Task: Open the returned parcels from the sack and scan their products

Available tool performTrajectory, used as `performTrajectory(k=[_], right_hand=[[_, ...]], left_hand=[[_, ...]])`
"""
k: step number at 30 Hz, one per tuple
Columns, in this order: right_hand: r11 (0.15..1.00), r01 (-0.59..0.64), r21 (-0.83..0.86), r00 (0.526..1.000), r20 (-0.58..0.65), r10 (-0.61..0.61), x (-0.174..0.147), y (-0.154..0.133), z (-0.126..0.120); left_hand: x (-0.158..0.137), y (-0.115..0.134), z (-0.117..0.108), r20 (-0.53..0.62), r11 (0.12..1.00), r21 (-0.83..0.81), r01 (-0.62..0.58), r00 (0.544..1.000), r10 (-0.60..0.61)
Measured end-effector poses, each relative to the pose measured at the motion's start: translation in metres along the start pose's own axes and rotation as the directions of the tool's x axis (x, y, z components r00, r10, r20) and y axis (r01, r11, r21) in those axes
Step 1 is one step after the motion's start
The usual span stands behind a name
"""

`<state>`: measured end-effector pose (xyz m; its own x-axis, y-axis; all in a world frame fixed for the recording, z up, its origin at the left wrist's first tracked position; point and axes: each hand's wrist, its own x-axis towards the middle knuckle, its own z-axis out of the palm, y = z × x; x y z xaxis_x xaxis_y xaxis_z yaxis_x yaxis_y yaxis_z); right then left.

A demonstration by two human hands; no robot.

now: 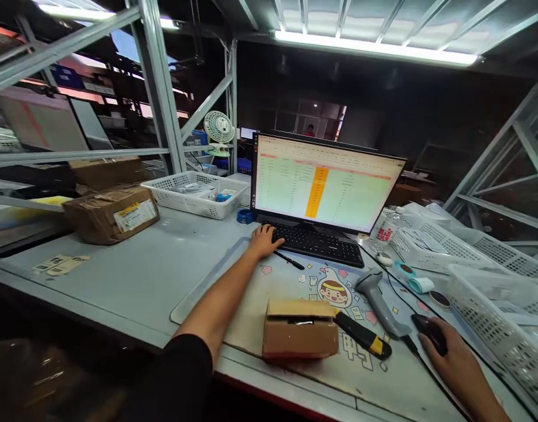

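Note:
My left hand [264, 241] rests on the left end of a black keyboard [318, 241], its fingers spread over the keys. My right hand [456, 346] is wrapped round a black computer mouse [431, 333] at the right. Behind the keyboard stands a monitor [286, 181] showing a spreadsheet with an orange column. A small brown cardboard box [300, 340] lies on the desk mat [247, 293] between my arms, its top flap slightly raised. Beside it are a black and yellow utility knife [363, 335] and a grey barcode scanner [381, 305]. A black pen [289, 259] lies below the keyboard.
At the left, a taped carton [106, 220] and a white basket [185, 202] stand on the table. White baskets [493, 316] line the right side, near a label roll [421, 285] and a plastic bottle [387, 228]. Cables cross the mat. Behind are a fan [219, 128] and metal posts.

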<state>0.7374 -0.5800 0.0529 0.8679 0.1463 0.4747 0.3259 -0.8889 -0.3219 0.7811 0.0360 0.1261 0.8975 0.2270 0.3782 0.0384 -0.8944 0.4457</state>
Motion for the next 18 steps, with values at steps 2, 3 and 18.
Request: performTrajectory(k=[2, 3, 18], right_hand=[[1.0, -0.031, -0.001, 1.0, 0.005, 0.031, 0.0, 0.002, 0.001], [0.999, -0.042, -0.002, 0.999, 0.009, 0.042, 0.0, 0.004, 0.001], [0.999, -0.011, -0.038, 1.0, -0.014, 0.01, 0.006, 0.007, 0.0]], left_hand=[[-0.001, -0.008, 0.013, -0.007, 0.999, 0.041, 0.018, 1.0, -0.018], [-0.003, -0.012, 0.018, -0.001, 0.998, 0.056, 0.018, 1.0, -0.018], [-0.01, -0.007, 0.029, 0.097, 0.99, 0.135, -0.049, 0.995, 0.036]])
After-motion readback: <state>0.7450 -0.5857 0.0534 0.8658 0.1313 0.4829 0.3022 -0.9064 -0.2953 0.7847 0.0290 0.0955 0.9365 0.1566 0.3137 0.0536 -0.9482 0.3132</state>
